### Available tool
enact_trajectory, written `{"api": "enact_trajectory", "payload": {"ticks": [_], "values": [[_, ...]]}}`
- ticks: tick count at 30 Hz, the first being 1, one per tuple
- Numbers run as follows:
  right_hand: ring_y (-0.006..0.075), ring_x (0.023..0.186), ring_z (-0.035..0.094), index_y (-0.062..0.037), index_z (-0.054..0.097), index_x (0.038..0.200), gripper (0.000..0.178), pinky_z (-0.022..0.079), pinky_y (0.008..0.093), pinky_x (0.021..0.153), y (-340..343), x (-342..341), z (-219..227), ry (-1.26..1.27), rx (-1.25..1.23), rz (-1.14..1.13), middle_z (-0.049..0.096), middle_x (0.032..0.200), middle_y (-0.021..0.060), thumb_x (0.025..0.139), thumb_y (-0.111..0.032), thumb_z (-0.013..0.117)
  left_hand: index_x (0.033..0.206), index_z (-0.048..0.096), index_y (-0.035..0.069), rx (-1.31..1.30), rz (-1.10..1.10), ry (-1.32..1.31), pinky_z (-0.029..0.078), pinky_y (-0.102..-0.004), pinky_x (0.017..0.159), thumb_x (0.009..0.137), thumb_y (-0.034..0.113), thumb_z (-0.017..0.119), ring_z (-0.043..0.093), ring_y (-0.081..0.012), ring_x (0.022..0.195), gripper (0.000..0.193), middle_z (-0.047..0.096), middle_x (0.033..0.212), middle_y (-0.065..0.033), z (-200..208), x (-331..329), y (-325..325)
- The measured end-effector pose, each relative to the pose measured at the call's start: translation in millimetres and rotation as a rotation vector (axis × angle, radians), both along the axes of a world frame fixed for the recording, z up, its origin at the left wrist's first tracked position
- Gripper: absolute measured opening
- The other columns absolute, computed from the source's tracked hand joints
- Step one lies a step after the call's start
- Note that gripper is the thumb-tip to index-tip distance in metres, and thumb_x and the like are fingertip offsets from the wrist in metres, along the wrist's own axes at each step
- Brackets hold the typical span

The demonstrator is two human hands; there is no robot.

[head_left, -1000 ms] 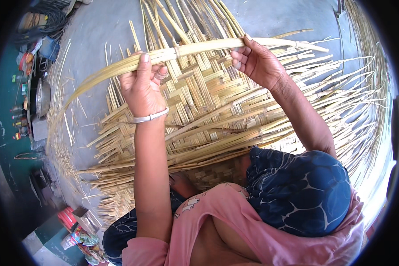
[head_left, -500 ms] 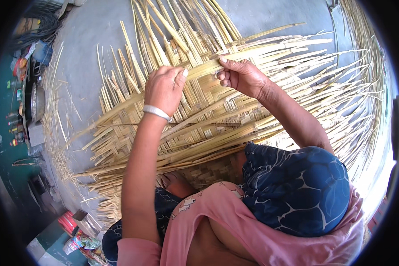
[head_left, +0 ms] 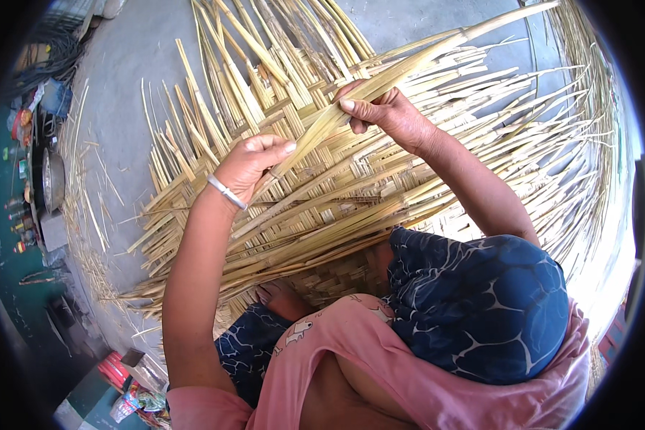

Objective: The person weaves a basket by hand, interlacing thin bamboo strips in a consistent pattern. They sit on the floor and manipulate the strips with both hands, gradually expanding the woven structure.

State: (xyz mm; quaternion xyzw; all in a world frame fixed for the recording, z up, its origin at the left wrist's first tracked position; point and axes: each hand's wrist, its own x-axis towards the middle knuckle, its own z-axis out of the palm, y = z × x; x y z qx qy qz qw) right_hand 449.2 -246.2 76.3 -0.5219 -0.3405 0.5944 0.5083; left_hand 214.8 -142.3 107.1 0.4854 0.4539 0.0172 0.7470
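Note:
A wide, flattened pale reed strip [head_left: 412, 64] runs slantwise between my hands, its far end reaching to the upper right. My left hand [head_left: 254, 163] grips its lower part between thumb and fingers; a silver bangle is on that wrist. Further up, my right hand [head_left: 383, 115] pinches the strip, thumb on top and fingers curled under. Beneath both hands lies a partly woven reed mat [head_left: 301, 193], with loose strip ends fanning out to the far side, the right and the left.
Loose reeds [head_left: 602, 86] lie in a bundle along the far right. Straw scraps [head_left: 86, 251] litter the grey floor [head_left: 115, 100] at left. Along the left stand a metal pan [head_left: 53, 179], coiled dark cables [head_left: 50, 57] and small coloured items. My blue-patterned knee [head_left: 480, 308] rises at right near the mat's edge.
The strip has swung from nearly level to a steeper slant, its far end now up at the right. My left hand has moved left and nearer to me; my right hand has shifted slightly left.

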Motion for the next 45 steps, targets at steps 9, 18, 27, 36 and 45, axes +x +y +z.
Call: {"api": "enact_trajectory", "payload": {"ticks": [9,18,27,36,45], "values": [[0.01,0.051,0.057,-0.0007,0.061,0.086,0.034,0.047,0.0216,0.05,-9.1,1.4,-28.5,0.455,-0.265,-0.094,0.064,0.064,0.0064,0.09,-0.035,0.06,0.081,0.059,0.004,0.983,-0.198,0.097,0.044,-0.0277,0.057,0.085,0.011,0.065,0.052,-0.0129,0.061,0.01,0.059,0.072,-0.0009,-22.9,15.9,-12.9],[0.009,0.05,0.056,-0.0072,0.062,0.088,0.023,0.046,0.022,0.045,-10.5,-13.1,-54.3,0.331,-0.363,-0.236,0.064,0.067,0.0031,0.088,-0.03,0.064,0.077,0.056,0.004,1.081,-0.246,0.286,0.041,-0.028,0.05,0.083,0.013,0.068,0.047,-0.0125,0.051,0.016,0.053,0.059,-0.004,-9.5,31.4,-33.6],[0.0152,0.069,0.064,-0.0031,0.06,0.099,0.019,0.055,0.027,0.056,-27.5,-5.7,-69.4,0.545,-0.406,-0.376,0.067,0.085,0.0076,0.087,-0.017,0.065,0.071,0.052,0.007,0.907,-0.302,0.173,0.032,-0.0216,0.046,0.08,0.013,0.072,0.035,-0.0041,0.051,0.023,0.043,0.056,0.0057,17.6,13.1,-29.6],[0.0172,0.062,0.064,0.0006,0.059,0.098,0.017,0.058,0.0286,0.054,-30.2,-3.3,-79.9,0.56,-0.494,-0.484,0.066,0.082,0.01,0.087,-0.012,0.063,0.073,0.055,0.005,0.84,-0.332,0.145,0.034,-0.0208,0.047,0.079,0.01,0.072,0.041,-0.0023,0.053,0.019,0.048,0.058,0.0032,97.5,2.9,-27.9],[0.0172,0.067,0.064,-0.0003,0.061,0.096,0.014,0.057,0.0271,0.059,-35.5,1.5,-71.4,0.495,-0.492,-0.525,0.066,0.084,0.0102,0.086,-0.011,0.064,0.07,0.052,0.006,0.717,-0.303,0.426,0.03,-0.0206,0.047,0.076,0.007,0.073,0.038,-0.0019,0.053,0.023,0.046,0.057,0.0041,161.0,-47.2,-28.9]]}}
